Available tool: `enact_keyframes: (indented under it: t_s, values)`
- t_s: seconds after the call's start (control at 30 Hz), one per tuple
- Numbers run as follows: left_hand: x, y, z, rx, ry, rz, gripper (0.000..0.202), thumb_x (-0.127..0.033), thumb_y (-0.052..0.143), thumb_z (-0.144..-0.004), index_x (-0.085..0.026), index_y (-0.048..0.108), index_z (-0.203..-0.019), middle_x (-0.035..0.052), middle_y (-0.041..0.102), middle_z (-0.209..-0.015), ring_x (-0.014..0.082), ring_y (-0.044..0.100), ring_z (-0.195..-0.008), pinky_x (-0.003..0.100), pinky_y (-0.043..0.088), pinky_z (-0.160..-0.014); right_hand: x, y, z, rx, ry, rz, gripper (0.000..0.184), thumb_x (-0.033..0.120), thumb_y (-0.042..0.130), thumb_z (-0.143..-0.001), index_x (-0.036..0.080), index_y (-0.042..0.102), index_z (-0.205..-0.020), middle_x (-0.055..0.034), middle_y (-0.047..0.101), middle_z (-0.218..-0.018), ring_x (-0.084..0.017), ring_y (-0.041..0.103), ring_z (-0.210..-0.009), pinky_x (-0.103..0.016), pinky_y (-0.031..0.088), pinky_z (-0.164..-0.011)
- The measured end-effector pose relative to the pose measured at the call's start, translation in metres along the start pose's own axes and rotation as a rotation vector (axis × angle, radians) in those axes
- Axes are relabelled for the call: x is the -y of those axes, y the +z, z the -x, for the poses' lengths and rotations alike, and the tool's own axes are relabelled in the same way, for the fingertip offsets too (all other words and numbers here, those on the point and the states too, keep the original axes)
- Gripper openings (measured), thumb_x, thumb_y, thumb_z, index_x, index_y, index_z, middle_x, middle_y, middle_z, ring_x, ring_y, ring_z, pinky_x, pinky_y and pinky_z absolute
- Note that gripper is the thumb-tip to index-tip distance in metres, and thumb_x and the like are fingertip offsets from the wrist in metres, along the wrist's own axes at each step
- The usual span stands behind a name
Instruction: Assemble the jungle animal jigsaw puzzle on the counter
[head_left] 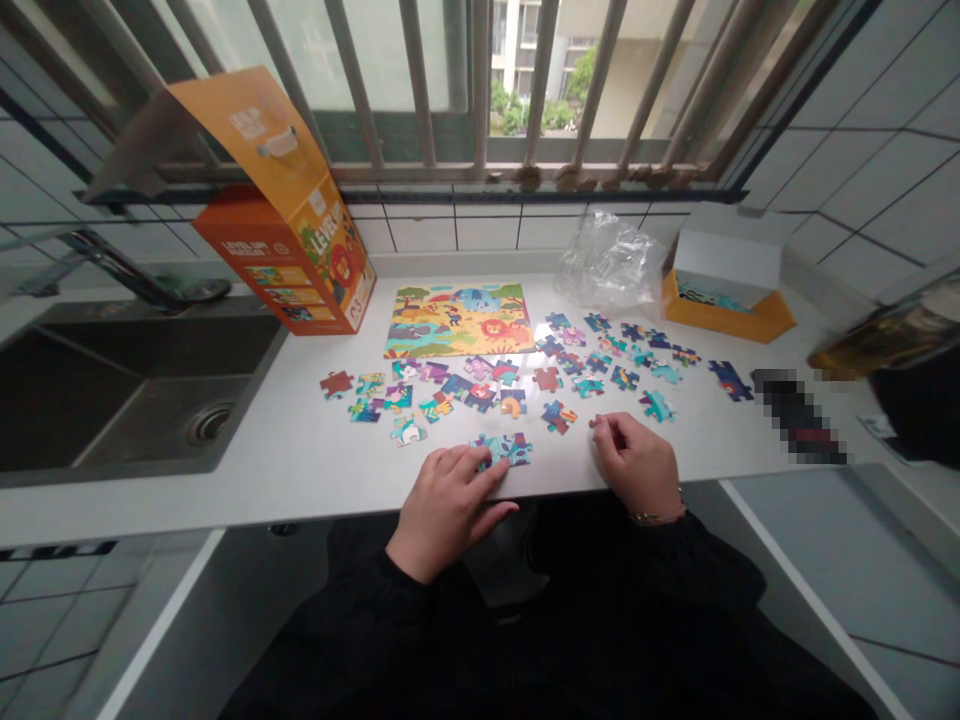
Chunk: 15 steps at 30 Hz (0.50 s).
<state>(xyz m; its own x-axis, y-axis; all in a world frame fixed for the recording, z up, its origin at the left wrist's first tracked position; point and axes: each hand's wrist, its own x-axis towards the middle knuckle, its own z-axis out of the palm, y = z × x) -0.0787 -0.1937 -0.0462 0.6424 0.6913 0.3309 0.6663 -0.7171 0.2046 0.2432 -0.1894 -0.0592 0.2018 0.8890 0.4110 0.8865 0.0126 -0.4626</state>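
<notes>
My left hand [450, 505] lies with its fingers stretched out and the tips on a few joined teal puzzle pieces [517, 448] near the counter's front edge. To the right, my right hand [637, 455] is closed in a pinch just above the counter. A small brown bit of a puzzle piece [592, 423] shows at its fingertips; the rest is hidden by the fingers. Between and beyond the hands many loose pieces lie scattered, among them a blue and orange piece [559, 417], an orange-patterned piece [513, 403] and a brown piece [548, 378].
Behind the pieces lies a colourful animal picture [457, 320]. An orange puzzle box [285, 260] stands open beside the sink [247, 400] on the left. Crumpled clear plastic [611, 265] and a small yellow box [724, 315] holding pieces are at the back right; a blurred dark object [799, 415] lies right.
</notes>
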Motion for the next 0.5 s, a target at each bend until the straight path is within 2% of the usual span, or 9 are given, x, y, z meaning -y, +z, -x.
enact_keyframes:
  t_s: [0.13, 0.27, 0.4, 0.5]
  values:
    - [0.0005, -0.0004, -0.0002, -0.002, -0.013, 0.017, 0.045, -0.053, 0.070, -0.106, -0.029, 0.071, -0.143, 0.0145, 0.073, -0.135, 0.0346, 0.066, -0.123, 0.054, 0.054, -0.102, -0.0008, 0.0003, -0.0001, 0.005, 0.000, 0.000, 0.036, 0.045, 0.054, -0.108, 0.022, 0.079, -0.097, -0.0051, 0.078, -0.082, -0.021, 0.068, -0.071, -0.032, 0.040, -0.068]
    - [0.0003, -0.0002, -0.0001, -0.034, 0.002, 0.021, 0.036, -0.046, 0.070, -0.107, -0.026, 0.072, -0.137, 0.0136, 0.074, -0.132, 0.0336, 0.067, -0.120, 0.053, 0.056, -0.101, 0.0001, -0.0002, 0.0000, -0.003, -0.006, 0.008, 0.034, 0.044, 0.055, -0.108, 0.022, 0.077, -0.095, -0.0038, 0.075, -0.077, -0.020, 0.066, -0.068, -0.032, 0.039, -0.067]
    - [-0.0001, -0.0001, -0.0002, -0.077, 0.001, 0.021, 0.022, -0.035, 0.069, -0.108, -0.025, 0.073, -0.127, 0.0111, 0.076, -0.125, 0.0308, 0.069, -0.117, 0.049, 0.055, -0.099, 0.0014, -0.0006, 0.0005, -0.001, -0.017, 0.016, 0.034, 0.044, 0.055, -0.108, 0.022, 0.076, -0.094, -0.0029, 0.073, -0.075, -0.020, 0.065, -0.067, -0.032, 0.038, -0.066]
    - [0.0000, 0.0014, 0.0011, -0.119, 0.004, 0.019, 0.012, -0.033, 0.066, -0.109, -0.024, 0.073, -0.112, 0.0088, 0.077, -0.113, 0.0269, 0.070, -0.105, 0.044, 0.055, -0.092, 0.0008, 0.0002, 0.0012, 0.003, -0.028, 0.026, 0.034, 0.044, 0.055, -0.108, 0.022, 0.076, -0.095, -0.0031, 0.074, -0.076, -0.020, 0.066, -0.068, -0.032, 0.038, -0.066]
